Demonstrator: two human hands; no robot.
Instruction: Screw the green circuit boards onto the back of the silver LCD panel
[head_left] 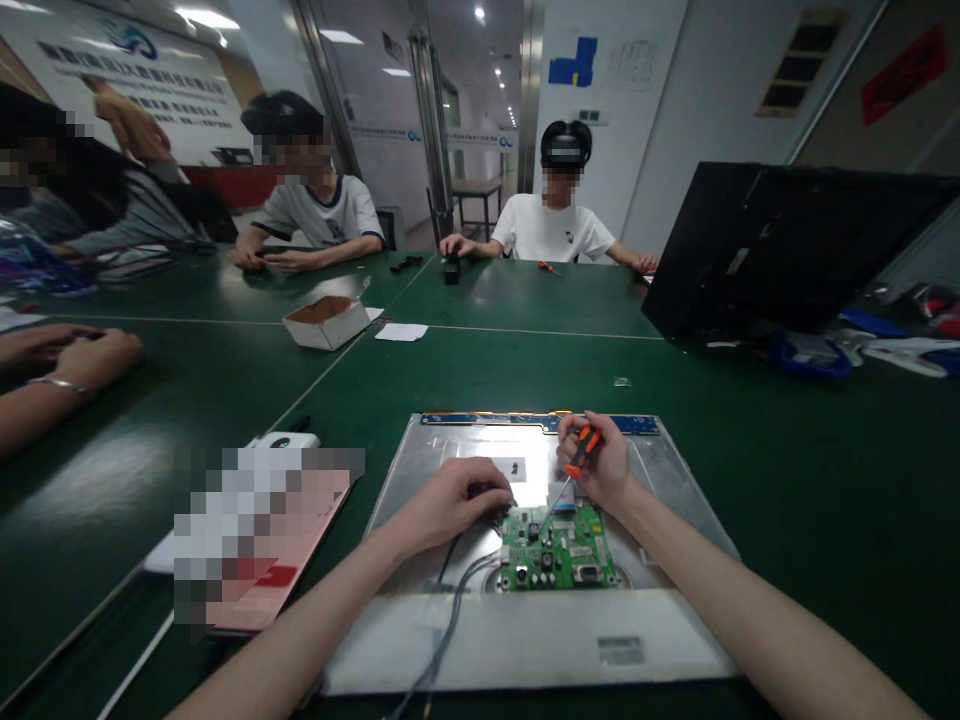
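Note:
A bare metal monitor back panel (675,500) lies flat on the green table in front of me. A green circuit board (574,555) sits on its near middle, with grey cables (457,590) running off toward me. My right hand (600,465) is closed round an orange-and-black screwdriver (581,452), whose tip touches the board's far left part. My left hand (457,500) rests on the panel beside the board's left corner, fingers curled and pinching something small that I cannot make out.
A black monitor shell (780,250) stands at the right. A small open cardboard box (328,322) and a paper slip (401,331) lie further back. Pink-and-white packaging (255,540) lies left of the panel. Other people sit round the table; someone's forearms (52,370) rest at the left.

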